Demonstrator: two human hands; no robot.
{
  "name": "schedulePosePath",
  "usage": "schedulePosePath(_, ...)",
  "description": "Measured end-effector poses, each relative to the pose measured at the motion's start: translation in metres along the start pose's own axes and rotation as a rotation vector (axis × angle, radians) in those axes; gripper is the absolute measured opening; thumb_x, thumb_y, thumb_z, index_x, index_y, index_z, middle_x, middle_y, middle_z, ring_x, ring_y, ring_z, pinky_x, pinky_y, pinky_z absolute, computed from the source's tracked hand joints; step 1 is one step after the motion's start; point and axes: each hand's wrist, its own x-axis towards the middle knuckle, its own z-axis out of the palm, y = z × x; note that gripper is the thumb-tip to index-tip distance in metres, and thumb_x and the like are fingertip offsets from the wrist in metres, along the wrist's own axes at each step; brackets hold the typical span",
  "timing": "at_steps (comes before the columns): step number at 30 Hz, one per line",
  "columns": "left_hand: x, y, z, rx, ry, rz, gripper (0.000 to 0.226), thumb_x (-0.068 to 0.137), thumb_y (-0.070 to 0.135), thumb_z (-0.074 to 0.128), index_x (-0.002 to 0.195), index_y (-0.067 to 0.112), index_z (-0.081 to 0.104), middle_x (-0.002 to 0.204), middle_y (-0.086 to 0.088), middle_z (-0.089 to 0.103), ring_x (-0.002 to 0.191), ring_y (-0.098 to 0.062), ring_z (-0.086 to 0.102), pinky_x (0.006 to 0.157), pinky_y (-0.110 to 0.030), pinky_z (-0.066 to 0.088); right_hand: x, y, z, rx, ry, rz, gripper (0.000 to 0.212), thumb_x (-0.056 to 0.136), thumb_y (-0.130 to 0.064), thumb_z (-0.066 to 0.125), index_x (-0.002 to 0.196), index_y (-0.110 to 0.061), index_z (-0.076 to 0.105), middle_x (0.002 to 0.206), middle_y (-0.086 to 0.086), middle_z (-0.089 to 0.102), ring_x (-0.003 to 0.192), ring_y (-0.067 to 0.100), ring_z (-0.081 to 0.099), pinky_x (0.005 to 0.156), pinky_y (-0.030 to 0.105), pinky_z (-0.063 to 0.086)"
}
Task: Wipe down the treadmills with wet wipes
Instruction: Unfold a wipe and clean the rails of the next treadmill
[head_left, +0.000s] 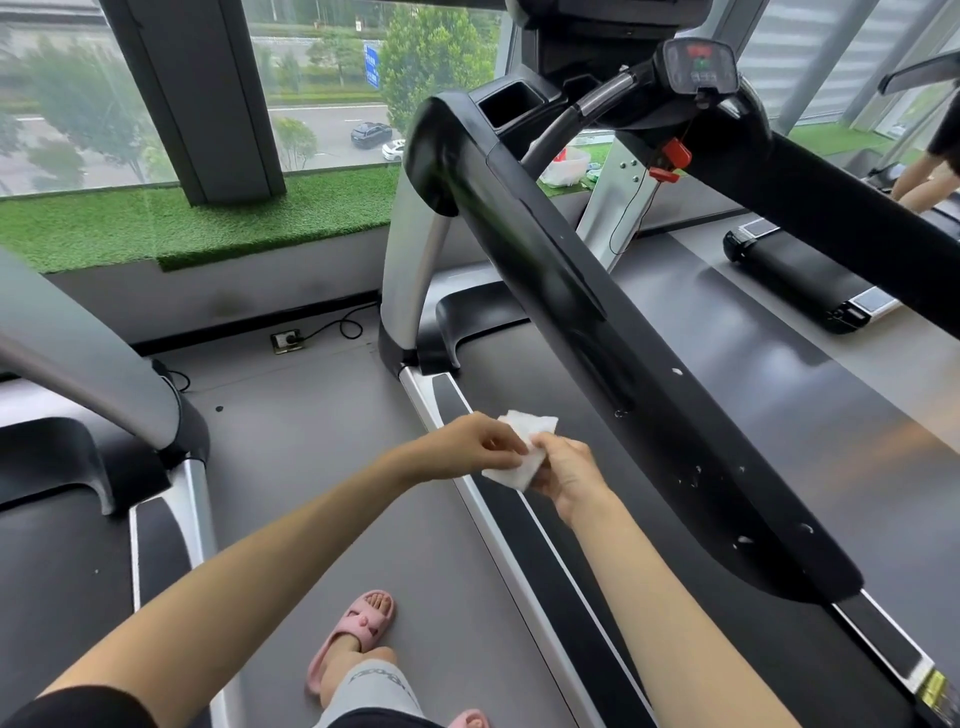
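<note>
Slipper (358, 630), pink, sits nearest on our foot, on the gray floor. Above it our left grip (478, 449) and right grip (563, 470) both pinch one white wet wipe (513, 474), held in the air between them. It is just beside the black handrail (571, 291) of the treadmill (737, 364), not touching. Droplets speckle the rail's near end. Farther off stands the console (698, 65).

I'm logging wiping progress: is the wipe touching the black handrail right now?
No, the left hand and right hand hold the wipe in the air beside the handrail, apart from it.
</note>
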Motion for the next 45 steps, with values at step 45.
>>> schedulePosePath(45, 0.082, 0.012, 0.018, -0.866, 0.568, -0.325, 0.016, 0.083, -0.004, 0.058, 0.082, 0.012, 0.056, 0.078, -0.005, 0.057, 0.073, -0.024, 0.058, 0.065, -0.036, 0.051, -0.021, -0.011, -0.039, -0.674, 0.419, -0.676, 0.014, 0.086, -0.002, 0.062, 0.097, -0.010, 0.063, 0.096, 0.002, 0.060, 0.079, 0.012, 0.056, 0.065, 0.012, 0.039)
